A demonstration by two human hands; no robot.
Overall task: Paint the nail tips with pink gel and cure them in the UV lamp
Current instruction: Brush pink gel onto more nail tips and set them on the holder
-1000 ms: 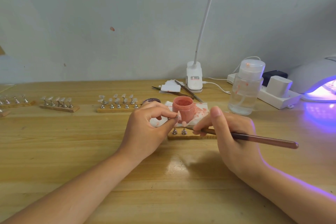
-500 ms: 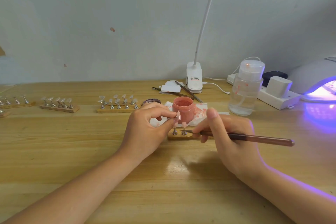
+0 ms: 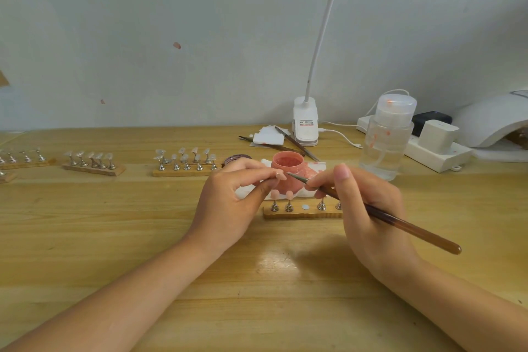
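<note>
My left hand (image 3: 233, 197) pinches a small nail tip (image 3: 280, 174) between thumb and forefinger, in front of the open pot of pink gel (image 3: 287, 170). My right hand (image 3: 363, 208) holds a brown brush (image 3: 400, 226) like a pen, its fine tip pointing at the nail tip. Just below lies a wooden holder strip (image 3: 303, 213) with metal stands; two pink-painted tips (image 3: 283, 195) stand on its left end. The white UV lamp (image 3: 494, 123) sits at the far right.
Several wooden strips of clear nail tips (image 3: 185, 163) (image 3: 93, 164) line the table to the left. A clear pump bottle (image 3: 387, 140), a white power strip (image 3: 428, 151), a clip lamp (image 3: 305, 123) and spare tools (image 3: 288, 143) stand behind the pot. A stained tissue (image 3: 313, 168) lies under the pot.
My right hand has lifted the brush tip from the holder strip up to the nail tip in my left hand. The purple glow of the UV lamp is gone.
</note>
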